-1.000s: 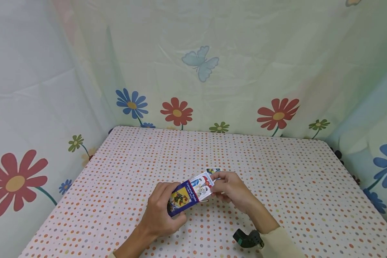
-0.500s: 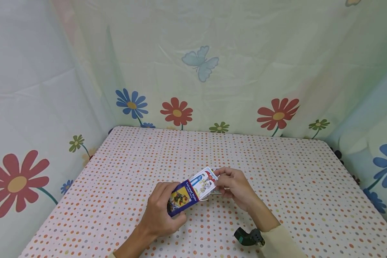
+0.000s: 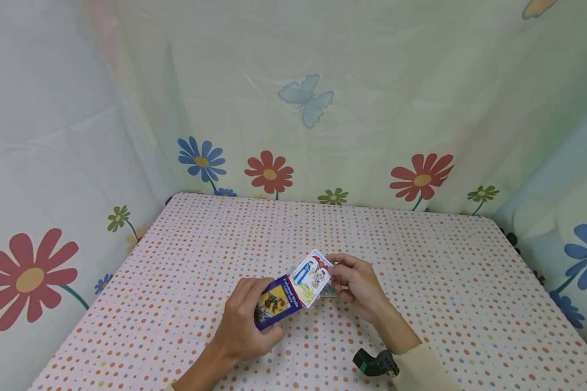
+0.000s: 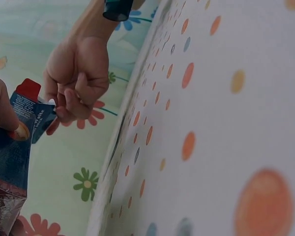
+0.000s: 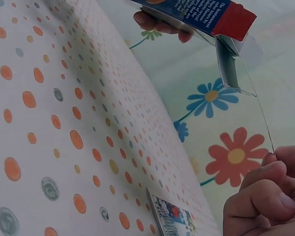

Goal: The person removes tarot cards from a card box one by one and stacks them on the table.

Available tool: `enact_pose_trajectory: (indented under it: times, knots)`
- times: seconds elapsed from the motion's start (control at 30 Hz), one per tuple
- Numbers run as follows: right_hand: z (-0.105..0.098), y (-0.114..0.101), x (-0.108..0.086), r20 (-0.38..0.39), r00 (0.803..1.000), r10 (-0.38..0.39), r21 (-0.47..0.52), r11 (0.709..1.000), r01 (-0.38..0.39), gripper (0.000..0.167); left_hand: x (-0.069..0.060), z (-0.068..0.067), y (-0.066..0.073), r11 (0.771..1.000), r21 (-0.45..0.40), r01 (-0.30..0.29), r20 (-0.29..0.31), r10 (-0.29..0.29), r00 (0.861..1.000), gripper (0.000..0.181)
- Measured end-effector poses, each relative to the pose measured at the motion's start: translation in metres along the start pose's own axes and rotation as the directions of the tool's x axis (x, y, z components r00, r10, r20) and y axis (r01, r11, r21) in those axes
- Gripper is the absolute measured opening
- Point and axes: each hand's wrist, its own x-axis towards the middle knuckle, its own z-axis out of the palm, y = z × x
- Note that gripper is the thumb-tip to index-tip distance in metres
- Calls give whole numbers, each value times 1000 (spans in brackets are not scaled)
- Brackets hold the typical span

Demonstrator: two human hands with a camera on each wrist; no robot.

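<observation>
My left hand (image 3: pixel 247 320) grips a blue tarot box (image 3: pixel 278 302), tilted with its end toward the upper right. At that end the box's red flap (image 5: pixel 238 20) stands open. My right hand (image 3: pixel 359 285) pinches the edge of a picture card (image 3: pixel 311 278) between thumb and fingers; the card lies at the mouth of the box and is seen edge-on in the right wrist view. Whether its lower edge is still inside cannot be told. Below the right hand, another card or stack (image 5: pixel 174 216) lies on the table, partly hidden in the head view.
The table has a dotted cloth (image 3: pixel 215 244). Flowered curtains (image 3: pixel 352 108) stand behind it and on both sides. A black device (image 3: pixel 375 363) is at my right wrist, beside the pale sleeve.
The picture card has come farther out of the box, up and to the right, with my right hand. My left hand and the box have hardly moved.
</observation>
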Motion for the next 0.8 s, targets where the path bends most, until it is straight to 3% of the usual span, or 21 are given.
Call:
enact_pose_trajectory:
  times: [0.5, 0.8]
  knots:
    - [-2, 3, 6, -55, 998, 35, -6, 999, -36, 36, -1, -1, 0, 1000, 10, 14, 1, -14, 1000, 68]
    - [-14, 2, 17, -79, 997, 7, -143, 990, -18, 33, 0, 0, 0, 1000, 0, 10, -5, -10, 1000, 67]
